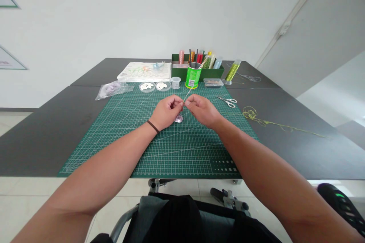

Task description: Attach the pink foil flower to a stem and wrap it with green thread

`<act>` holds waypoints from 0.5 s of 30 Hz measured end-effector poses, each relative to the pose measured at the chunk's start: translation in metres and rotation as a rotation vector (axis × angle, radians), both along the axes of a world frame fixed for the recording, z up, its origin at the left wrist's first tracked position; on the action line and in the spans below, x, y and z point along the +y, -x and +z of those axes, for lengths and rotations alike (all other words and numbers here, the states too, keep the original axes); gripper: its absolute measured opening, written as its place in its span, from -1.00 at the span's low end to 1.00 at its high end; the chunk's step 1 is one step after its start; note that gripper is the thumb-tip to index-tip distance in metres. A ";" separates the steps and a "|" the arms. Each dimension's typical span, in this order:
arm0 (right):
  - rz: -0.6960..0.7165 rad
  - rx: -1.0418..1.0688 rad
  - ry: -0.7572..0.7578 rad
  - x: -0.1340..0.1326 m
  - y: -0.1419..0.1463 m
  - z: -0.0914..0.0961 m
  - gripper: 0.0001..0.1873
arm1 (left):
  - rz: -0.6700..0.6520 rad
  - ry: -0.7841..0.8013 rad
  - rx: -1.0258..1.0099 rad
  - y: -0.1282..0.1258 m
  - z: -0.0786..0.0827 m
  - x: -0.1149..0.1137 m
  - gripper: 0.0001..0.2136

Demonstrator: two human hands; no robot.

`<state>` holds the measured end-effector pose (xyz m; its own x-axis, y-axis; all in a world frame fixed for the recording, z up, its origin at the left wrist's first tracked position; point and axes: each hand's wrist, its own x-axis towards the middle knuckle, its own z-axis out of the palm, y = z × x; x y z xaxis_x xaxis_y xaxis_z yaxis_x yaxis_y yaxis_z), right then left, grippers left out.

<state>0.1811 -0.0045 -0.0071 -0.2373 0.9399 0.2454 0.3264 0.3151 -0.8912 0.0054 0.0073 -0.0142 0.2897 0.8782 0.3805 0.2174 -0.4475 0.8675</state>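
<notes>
Over the middle of the green cutting mat (171,152) my two hands meet fingertip to fingertip. A thin pale strand (188,93), wire or thread, rises from between them towards the upper right. My left hand (167,112), with a dark band at the wrist, is closed in a pinch at the strand's lower end. Thumb and forefinger of my right hand (202,110) are pinched together at the same spot. Just below the left fingers shows a small shiny light-purple piece (178,118); whether it hangs from them or lies on the mat, I cannot tell.
Behind my hands stand a green can (193,76) of sticks and a green box (180,73) of thread spools. White scissors (228,101) and tangled yellow-green thread (251,114) lie to the right. Two dishes of white pieces (147,87) and a plastic bag (112,89) lie left.
</notes>
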 end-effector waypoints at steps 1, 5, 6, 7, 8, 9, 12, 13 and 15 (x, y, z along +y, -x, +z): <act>-0.009 -0.005 -0.009 -0.001 0.000 0.002 -0.80 | -0.001 -0.003 0.004 0.000 0.001 0.000 -0.89; -0.048 -0.007 -0.019 -0.003 0.002 0.007 -0.88 | 0.002 0.033 -0.020 -0.001 0.002 -0.002 -0.90; -0.055 -0.006 -0.013 -0.003 0.002 0.007 -0.89 | 0.001 0.045 -0.029 -0.001 0.002 -0.003 -0.90; -0.059 -0.001 -0.004 -0.003 0.002 0.007 -0.90 | -0.005 0.056 -0.038 -0.001 0.002 -0.003 -0.90; -0.060 0.006 0.006 -0.002 0.002 0.006 -0.91 | -0.016 0.069 -0.047 -0.001 0.002 -0.003 -0.91; -0.058 0.015 0.018 -0.002 0.001 0.005 -0.91 | -0.029 0.085 -0.063 -0.002 0.001 -0.003 -0.91; -0.041 0.050 0.041 0.000 0.000 0.002 -0.89 | -0.087 0.163 -0.159 -0.002 0.000 -0.002 -0.92; -0.034 0.065 0.043 0.001 0.000 0.001 -0.88 | -0.109 0.196 -0.203 -0.003 0.000 -0.001 -0.91; -0.017 0.098 0.041 0.002 -0.001 0.000 -0.85 | -0.158 0.261 -0.288 -0.003 0.000 0.000 -0.88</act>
